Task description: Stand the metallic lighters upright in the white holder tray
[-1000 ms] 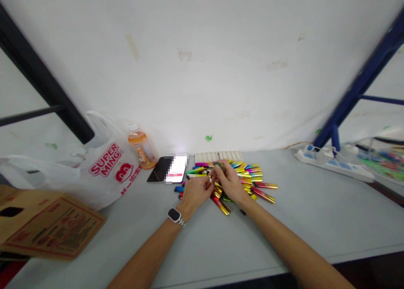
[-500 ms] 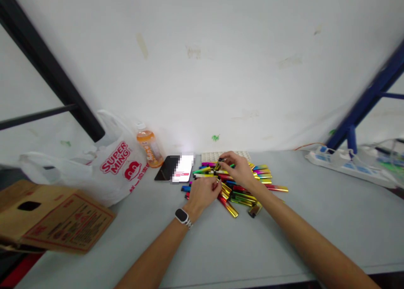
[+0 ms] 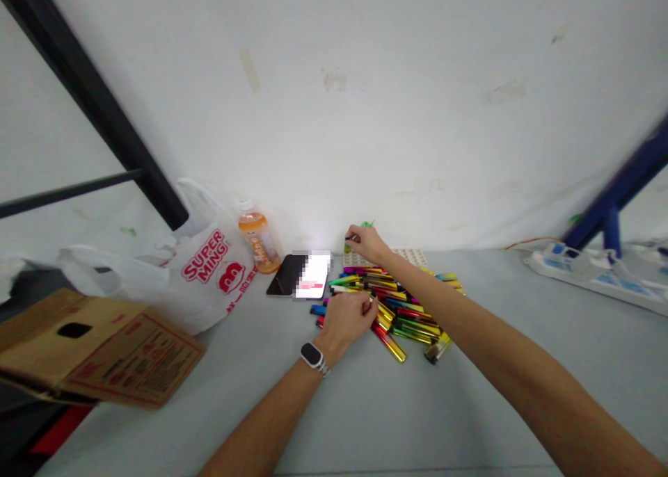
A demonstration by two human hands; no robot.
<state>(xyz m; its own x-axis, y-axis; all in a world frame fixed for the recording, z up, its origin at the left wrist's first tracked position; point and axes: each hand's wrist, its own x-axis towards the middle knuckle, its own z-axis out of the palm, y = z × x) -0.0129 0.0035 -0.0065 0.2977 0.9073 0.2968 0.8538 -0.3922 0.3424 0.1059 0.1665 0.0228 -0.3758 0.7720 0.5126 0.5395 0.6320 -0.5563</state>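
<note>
A pile of shiny coloured lighters (image 3: 412, 324) lies on the grey table. Behind it, against the wall, is a white tray with a grid of holes (image 3: 412, 256). My right hand (image 3: 368, 244) is over the left end of that tray, its fingers pinched on a small lighter (image 3: 347, 245) held upright. At the near left of the pile rests my left hand (image 3: 348, 318), wearing a watch, with curled fingers. What those fingers hold, if anything, is too small to make out.
A tablet or phone (image 3: 287, 275) with a bright screen lies left of the pile. Beyond it stand an orange bottle (image 3: 259, 244), a white plastic bag (image 3: 193, 282) and a cardboard box (image 3: 130, 359). A power strip (image 3: 595, 279) is at the right.
My right hand has moved left and back from over the pile to the tray's left end, carrying the lighter. My left hand stays at the pile. The whole view has shifted slightly.
</note>
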